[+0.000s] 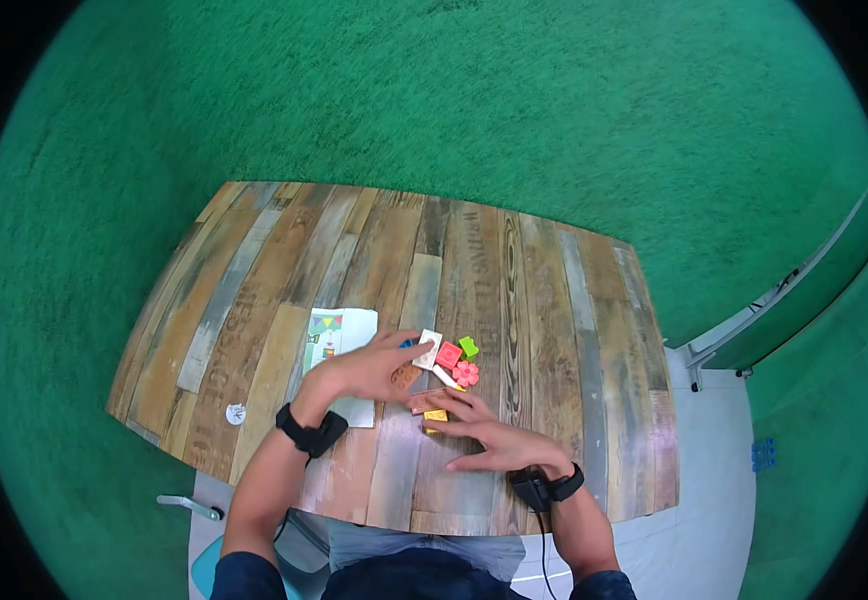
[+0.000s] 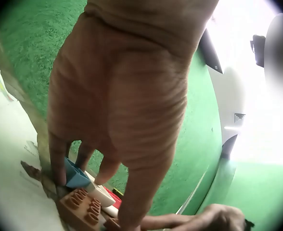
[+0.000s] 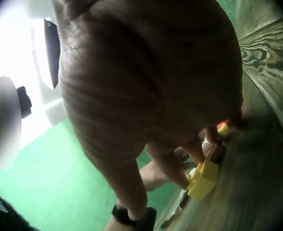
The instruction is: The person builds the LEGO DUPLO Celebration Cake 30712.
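Observation:
My left hand (image 1: 366, 370) spreads over the left side of a group of toy bricks, fingers loosely bent. In the left wrist view its fingertips are at a blue brick (image 2: 76, 174) and a white brick (image 2: 99, 193), beside a brown studded brick (image 2: 79, 208). My right hand (image 1: 494, 443) has its fingers extended over a yellow brick (image 1: 435, 421) and a flat brown piece (image 1: 428, 402). In the right wrist view one fingertip meets the yellow brick (image 3: 203, 180); whether it presses cannot be told. Neither hand visibly grips a brick.
Beyond the hands lie a red-pink brick (image 1: 449, 354), a pink flower piece (image 1: 466, 374) and a green brick (image 1: 469, 347). A printed sheet (image 1: 358, 412) lies partly under my left forearm. A round white sticker (image 1: 236, 413) is on the wooden table (image 1: 254, 330) at left.

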`<state>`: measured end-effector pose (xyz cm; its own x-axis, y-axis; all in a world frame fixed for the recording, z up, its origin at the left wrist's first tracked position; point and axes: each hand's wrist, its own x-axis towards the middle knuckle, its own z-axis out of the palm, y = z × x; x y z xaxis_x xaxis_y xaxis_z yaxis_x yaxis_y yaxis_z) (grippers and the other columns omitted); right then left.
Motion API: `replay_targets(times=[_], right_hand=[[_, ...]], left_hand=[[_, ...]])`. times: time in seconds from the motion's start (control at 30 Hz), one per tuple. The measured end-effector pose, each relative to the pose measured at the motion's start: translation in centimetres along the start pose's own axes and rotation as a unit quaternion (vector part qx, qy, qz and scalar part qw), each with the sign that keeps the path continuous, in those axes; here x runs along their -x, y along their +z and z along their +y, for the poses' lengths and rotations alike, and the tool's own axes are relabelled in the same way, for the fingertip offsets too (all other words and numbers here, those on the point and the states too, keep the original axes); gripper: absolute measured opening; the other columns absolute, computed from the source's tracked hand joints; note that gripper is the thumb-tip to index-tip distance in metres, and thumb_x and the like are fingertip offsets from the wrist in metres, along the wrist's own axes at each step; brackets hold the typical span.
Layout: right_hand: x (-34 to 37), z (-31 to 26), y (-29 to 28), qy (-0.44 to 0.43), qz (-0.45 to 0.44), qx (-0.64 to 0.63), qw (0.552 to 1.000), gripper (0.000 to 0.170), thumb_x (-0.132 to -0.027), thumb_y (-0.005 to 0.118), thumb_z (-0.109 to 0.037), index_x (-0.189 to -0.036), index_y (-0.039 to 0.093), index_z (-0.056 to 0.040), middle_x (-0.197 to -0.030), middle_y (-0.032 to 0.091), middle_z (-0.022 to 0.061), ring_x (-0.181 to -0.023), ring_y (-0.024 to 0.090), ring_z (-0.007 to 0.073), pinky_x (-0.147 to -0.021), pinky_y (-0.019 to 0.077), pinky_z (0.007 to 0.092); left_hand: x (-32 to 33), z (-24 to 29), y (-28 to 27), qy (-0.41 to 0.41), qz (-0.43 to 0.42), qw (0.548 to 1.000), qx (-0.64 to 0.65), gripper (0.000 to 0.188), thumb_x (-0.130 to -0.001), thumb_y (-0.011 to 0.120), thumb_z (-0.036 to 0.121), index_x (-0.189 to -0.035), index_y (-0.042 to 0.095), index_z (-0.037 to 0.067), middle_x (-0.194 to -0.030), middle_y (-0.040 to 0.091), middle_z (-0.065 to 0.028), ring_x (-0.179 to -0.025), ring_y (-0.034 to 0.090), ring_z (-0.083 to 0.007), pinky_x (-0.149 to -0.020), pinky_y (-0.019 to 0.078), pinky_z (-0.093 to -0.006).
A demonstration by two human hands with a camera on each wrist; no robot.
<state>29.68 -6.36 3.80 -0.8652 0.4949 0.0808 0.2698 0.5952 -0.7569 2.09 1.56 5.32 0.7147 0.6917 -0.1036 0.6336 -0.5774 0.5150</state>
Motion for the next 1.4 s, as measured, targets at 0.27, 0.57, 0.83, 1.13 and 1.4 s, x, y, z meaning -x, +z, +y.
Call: replay_targets(times=[0.27, 0.57, 0.83, 1.13, 1.4], right_hand=[[1.1, 2.3, -1.5, 0.061, 0.058, 0.037, 0.996, 0.068, -0.087, 0.078, -0.032, -0.148, 0.052, -0.0149, -0.162, 0.030, 0.0113, -0.150, 0.017, 0.0342, -0.124, 0.0152, 0.0478], [2.1, 2.7, -3.0, 0.081, 0.092, 0.079, 0.989, 0.060, -0.088, 0.077, -0.031, -0.142, 0.059, -0.0135, -0.159, 0.038, 0.0105, -0.148, 0.027, 0.0337, -0.123, 0.0178, 0.0461], [2.9, 2.8, -4.1, 0.156, 0.127, 0.077, 0.977, 0.059, -0.089, 0.076, -0.034, -0.142, 0.059, -0.0151, -0.155, 0.042, 0.0109, -0.146, 0.031, 0.0323, -0.122, 0.0195, 0.0460], [2.7, 2.5, -4.1, 0.179, 0.174, 0.070, 0.966, 0.059, -0.084, 0.081, -0.030, -0.137, 0.061, -0.0146, -0.148, 0.050, 0.0102, -0.140, 0.039, 0.0304, -0.119, 0.0265, 0.0435], [2.8, 1.8, -3.7, 0.195, 0.219, 0.002, 0.956, 0.055, -0.077, 0.084, -0.006, -0.129, 0.064, -0.0126, -0.103, 0.058, 0.0029, -0.095, 0.053, 0.0168, -0.085, 0.0459, 0.0305]], left_hand=[[1.3, 3.0, 1.9, -0.021, 0.023, 0.999, 0.025, 0.094, -0.075, 0.081, 0.004, -0.156, 0.033, 0.011, -0.155, 0.032, -0.0195, -0.144, 0.031, -0.0411, -0.117, 0.0354, -0.0454], [-0.4, 3.8, 3.9, -0.025, 0.095, 0.993, 0.072, 0.086, -0.080, 0.077, 0.006, -0.155, 0.035, 0.012, -0.151, 0.037, -0.0187, -0.141, 0.038, -0.0386, -0.114, 0.0396, -0.0414], [0.3, 4.2, 4.8, 0.022, 0.121, 0.987, 0.103, 0.085, -0.080, 0.078, 0.006, -0.154, 0.037, 0.012, -0.155, 0.033, -0.0205, -0.144, 0.034, -0.0393, -0.117, 0.0357, -0.0431], [0.8, 3.3, 4.4, -0.036, 0.170, 0.954, 0.244, 0.072, -0.072, 0.082, 0.000, -0.138, 0.054, 0.004, -0.126, 0.056, -0.0135, -0.109, 0.065, -0.0281, -0.093, 0.0556, -0.0359], [1.6, 4.6, 3.4, -0.038, 0.239, 0.964, 0.108, 0.062, -0.074, 0.079, 0.003, -0.132, 0.057, 0.000, -0.119, 0.059, -0.0148, -0.100, 0.067, -0.0302, -0.085, 0.0550, -0.0392]])
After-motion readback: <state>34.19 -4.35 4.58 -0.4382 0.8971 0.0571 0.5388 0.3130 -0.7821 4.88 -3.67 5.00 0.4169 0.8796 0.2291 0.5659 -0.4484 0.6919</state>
